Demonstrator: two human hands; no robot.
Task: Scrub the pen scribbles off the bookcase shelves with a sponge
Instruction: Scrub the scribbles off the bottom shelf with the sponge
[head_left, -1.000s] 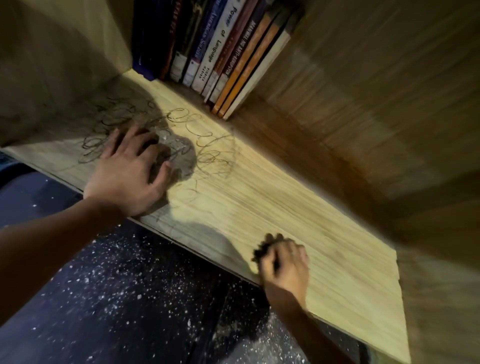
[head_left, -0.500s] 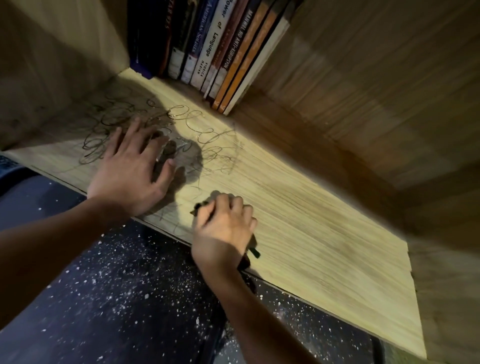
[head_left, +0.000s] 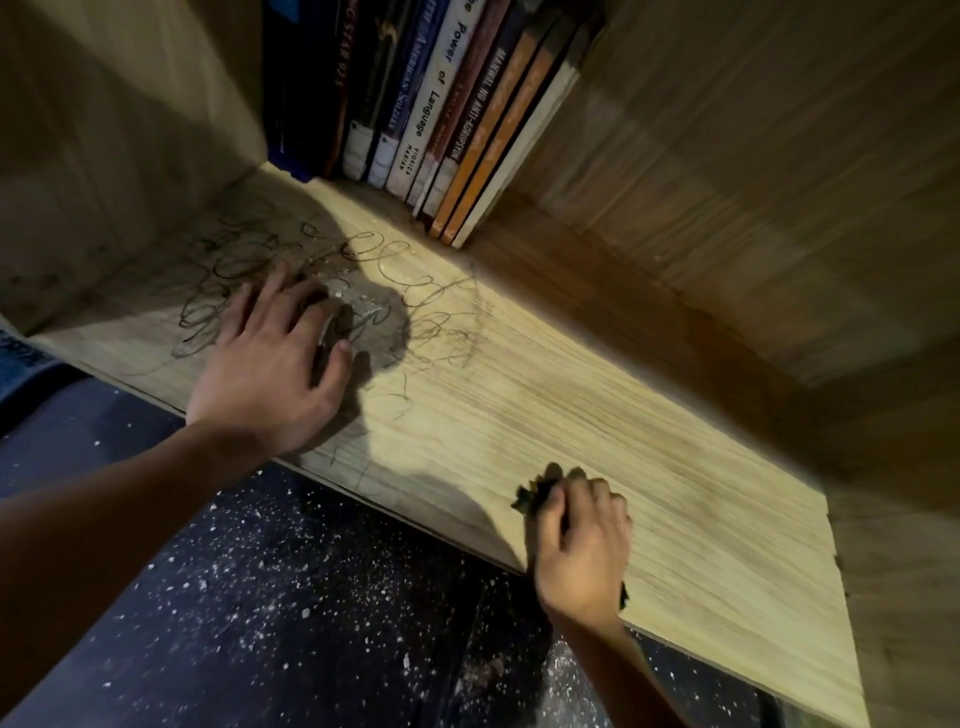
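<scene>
A light wooden shelf (head_left: 649, 457) runs from upper left to lower right. Dark looping pen scribbles (head_left: 415, 291) cover its left half. My left hand (head_left: 275, 364) lies flat on the scribbled area, fingers spread and pressing on the wood. My right hand (head_left: 579, 545) is at the shelf's front edge, right of centre, with its fingers curled round a dark sponge (head_left: 535, 493). Only a ragged dark bit of the sponge sticks out past my fingers; the rest is hidden under the hand.
A row of leaning books (head_left: 441, 119) stands at the back left of the shelf. Wooden side and back panels (head_left: 753, 182) enclose the compartment. Below the shelf edge lies a dark floor (head_left: 260, 623) speckled with white flecks.
My right hand with the sponge has swept right along the front edge, away from the scribbles. It was near the middle half a second ago. My left hand has stayed put.
</scene>
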